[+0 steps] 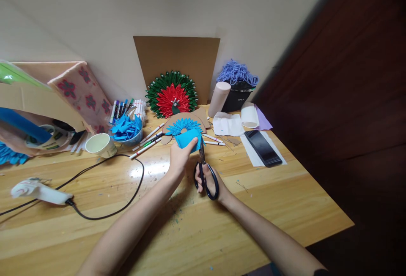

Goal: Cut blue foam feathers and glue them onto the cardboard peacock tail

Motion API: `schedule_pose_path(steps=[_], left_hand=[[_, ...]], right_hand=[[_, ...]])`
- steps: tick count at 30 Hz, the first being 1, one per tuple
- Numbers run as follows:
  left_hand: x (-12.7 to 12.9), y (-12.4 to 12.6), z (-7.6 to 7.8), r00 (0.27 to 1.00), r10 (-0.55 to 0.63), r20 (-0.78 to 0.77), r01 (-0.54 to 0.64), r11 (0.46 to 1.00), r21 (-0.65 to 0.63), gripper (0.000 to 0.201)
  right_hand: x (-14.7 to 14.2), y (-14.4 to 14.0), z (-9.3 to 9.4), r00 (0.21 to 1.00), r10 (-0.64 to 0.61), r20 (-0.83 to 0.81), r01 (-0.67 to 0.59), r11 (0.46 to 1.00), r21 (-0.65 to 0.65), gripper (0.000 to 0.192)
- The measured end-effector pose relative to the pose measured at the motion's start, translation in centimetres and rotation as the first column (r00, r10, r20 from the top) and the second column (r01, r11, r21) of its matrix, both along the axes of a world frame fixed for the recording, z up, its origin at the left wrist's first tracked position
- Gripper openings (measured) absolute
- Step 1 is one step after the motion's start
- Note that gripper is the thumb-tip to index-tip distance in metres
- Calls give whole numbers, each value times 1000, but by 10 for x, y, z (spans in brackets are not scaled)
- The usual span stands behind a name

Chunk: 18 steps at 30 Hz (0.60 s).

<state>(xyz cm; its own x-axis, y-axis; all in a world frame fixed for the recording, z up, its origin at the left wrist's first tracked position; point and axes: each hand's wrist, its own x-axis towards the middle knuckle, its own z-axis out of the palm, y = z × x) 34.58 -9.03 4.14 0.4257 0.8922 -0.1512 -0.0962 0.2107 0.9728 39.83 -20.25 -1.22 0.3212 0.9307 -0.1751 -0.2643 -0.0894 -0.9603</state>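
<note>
My left hand (179,157) pinches a folded piece of blue paper (189,138) above the wooden table (272,212). My right hand (212,181) grips black-handled scissors (205,173), whose blades point up at the paper's right edge. Just behind the paper lies a blue paper flower on a brown cardboard shape (184,124). A red and green paper rosette (171,94) leans on a cardboard sheet (177,62) at the wall.
A bowl of blue paper scraps (127,131), a paper cup (100,145), marker pens (127,107) and loose pens lie left of centre. A glue gun (38,190) with a black cord lies at left. A phone (262,147), tape roll (249,115) and yarn pot (237,86) sit right.
</note>
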Motion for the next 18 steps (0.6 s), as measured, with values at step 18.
schedule_pose_path(steps=[18], left_hand=[[0, -5, 1, 999, -26, -34, 26, 1000, 0, 39]], right_hand=[[-1, -1, -3, 998, -65, 14, 65, 998, 5, 51]])
